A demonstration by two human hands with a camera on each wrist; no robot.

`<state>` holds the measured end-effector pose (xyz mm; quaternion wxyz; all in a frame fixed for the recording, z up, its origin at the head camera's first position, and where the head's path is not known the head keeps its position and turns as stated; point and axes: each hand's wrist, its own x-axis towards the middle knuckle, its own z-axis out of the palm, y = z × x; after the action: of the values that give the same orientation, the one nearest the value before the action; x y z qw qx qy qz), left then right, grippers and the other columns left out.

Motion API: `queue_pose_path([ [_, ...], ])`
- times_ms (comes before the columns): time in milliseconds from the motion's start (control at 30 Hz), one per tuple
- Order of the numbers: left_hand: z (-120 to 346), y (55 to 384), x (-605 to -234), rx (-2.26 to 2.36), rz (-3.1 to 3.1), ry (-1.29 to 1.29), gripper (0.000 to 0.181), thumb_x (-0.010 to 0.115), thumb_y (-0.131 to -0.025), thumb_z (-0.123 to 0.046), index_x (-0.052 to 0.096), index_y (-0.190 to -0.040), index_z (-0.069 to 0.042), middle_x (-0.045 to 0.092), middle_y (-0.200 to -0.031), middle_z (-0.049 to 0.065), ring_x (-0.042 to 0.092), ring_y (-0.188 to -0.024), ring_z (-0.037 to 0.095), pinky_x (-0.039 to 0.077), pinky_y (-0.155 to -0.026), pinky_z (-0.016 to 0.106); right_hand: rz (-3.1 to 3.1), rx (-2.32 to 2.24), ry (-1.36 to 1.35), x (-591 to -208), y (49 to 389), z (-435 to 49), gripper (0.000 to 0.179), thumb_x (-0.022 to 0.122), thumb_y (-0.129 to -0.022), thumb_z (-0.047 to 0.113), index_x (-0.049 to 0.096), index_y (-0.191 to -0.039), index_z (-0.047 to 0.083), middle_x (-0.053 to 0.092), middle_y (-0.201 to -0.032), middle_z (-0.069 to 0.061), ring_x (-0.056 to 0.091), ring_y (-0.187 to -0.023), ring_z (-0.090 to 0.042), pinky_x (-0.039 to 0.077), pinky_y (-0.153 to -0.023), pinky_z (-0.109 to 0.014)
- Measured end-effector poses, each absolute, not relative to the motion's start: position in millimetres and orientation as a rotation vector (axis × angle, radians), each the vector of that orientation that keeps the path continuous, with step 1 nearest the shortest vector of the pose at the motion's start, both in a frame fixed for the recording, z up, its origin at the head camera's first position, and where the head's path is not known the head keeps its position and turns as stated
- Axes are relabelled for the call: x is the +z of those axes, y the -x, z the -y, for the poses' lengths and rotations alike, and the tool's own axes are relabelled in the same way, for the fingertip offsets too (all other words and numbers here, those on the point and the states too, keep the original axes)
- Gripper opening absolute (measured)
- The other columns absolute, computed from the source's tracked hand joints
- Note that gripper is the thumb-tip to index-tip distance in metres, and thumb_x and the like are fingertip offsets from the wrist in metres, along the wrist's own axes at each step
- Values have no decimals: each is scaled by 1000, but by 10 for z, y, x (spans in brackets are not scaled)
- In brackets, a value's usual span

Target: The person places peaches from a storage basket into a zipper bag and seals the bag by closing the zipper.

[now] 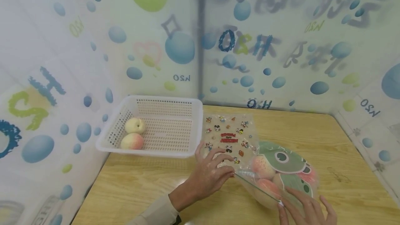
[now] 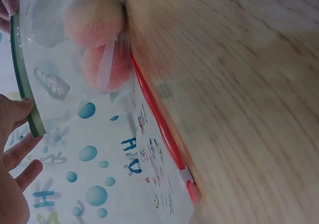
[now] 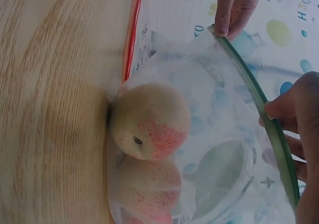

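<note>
A clear zip bag (image 1: 282, 160) printed with a green cartoon animal lies on the table with several peaches (image 3: 149, 119) inside. Its green zip strip (image 3: 254, 87) runs between both hands. My left hand (image 1: 209, 174) pinches one end of that strip between thumb and finger. Further along, near a small white slider (image 1: 280, 202), the right hand (image 1: 307, 207) pinches the strip; its thumb and fingertips show on either side in the right wrist view. The zip line looks straight and its sides close together; whether it is sealed I cannot tell.
A white perforated basket (image 1: 197, 121) holding two peaches (image 1: 134, 133) stands at the table's back left. Beside it lies a flat clear bag (image 1: 229, 133) with cartoon print and a red zip (image 2: 159, 117). Patterned walls (image 1: 175, 89) enclose the wooden table (image 1: 312, 124).
</note>
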<state>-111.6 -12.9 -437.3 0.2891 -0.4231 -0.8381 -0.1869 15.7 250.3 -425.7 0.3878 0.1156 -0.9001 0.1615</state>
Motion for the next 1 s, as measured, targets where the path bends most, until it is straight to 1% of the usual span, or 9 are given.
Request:
queue_pose_path([
  [167, 128, 1121, -4365, -503, 2241, 1131, 5, 76, -91, -35, 78, -92, -31, 66, -118, -9, 52, -124, 20, 10, -108, 74, 2343, 407, -247, -4232, -181, -2508, 60, 42, -104, 48, 79, -86, 4, 68, -108, -14, 60, -92, -35, 15, -115, -61],
  [267, 128, 1120, -4368, -499, 2236, 1124, 5, 77, -90, -35, 78, -90, -30, 66, -117, -10, 53, -123, 20, 10, -108, 74, 2306, 419, -239, -4252, -170, -2507, 59, 44, -103, 47, 79, -87, 3, 68, -107, -15, 61, -88, -35, 15, -114, -62],
  [467, 129, 1112, -4394, -483, 2221, 1122, 7, 80, -87, -36, 78, -90, -30, 67, -115, -10, 55, -121, 20, 11, -107, 76, 2295, 388, -222, -4278, -186, -2532, 59, 41, -103, 49, 80, -89, 6, 67, -108, -14, 59, -85, -35, 14, -113, -64],
  [500, 130, 1112, -4397, -483, 2222, 1123, 7, 81, -87, -35, 78, -90, -30, 67, -115, -10, 55, -121, 19, 11, -107, 76, 2310, 377, -210, -4279, -192, -2537, 60, 40, -103, 49, 79, -89, 6, 66, -108, -14, 59, -85, -35, 13, -114, -63],
  [633, 130, 1114, -4404, -494, 2232, 1126, 6, 80, -87, -35, 77, -90, -30, 67, -116, -9, 53, -123, 19, 11, -107, 76, 2275, 383, -221, -4290, -174, -2564, 60, 40, -103, 48, 78, -83, 5, 66, -106, -16, 60, -80, -39, 12, -114, -64],
  [800, 134, 1115, -4405, -505, 2231, 1127, 6, 78, -89, -35, 77, -89, -29, 67, -116, -8, 55, -122, 21, 11, -107, 76, 2174, 376, -303, -4331, -128, -2614, 58, 44, -102, 44, 76, -75, 3, 67, -99, -20, 59, -74, -41, 15, -111, -65],
  [1000, 147, 1127, -4418, -485, 2210, 1115, 5, 80, -88, -34, 77, -89, -30, 67, -115, -9, 55, -121, 21, 11, -107, 76, 2160, 377, -302, -4362, -136, -2644, 60, 46, -103, 43, 75, -73, 1, 68, -98, -22, 59, -74, -42, 18, -112, -63],
])
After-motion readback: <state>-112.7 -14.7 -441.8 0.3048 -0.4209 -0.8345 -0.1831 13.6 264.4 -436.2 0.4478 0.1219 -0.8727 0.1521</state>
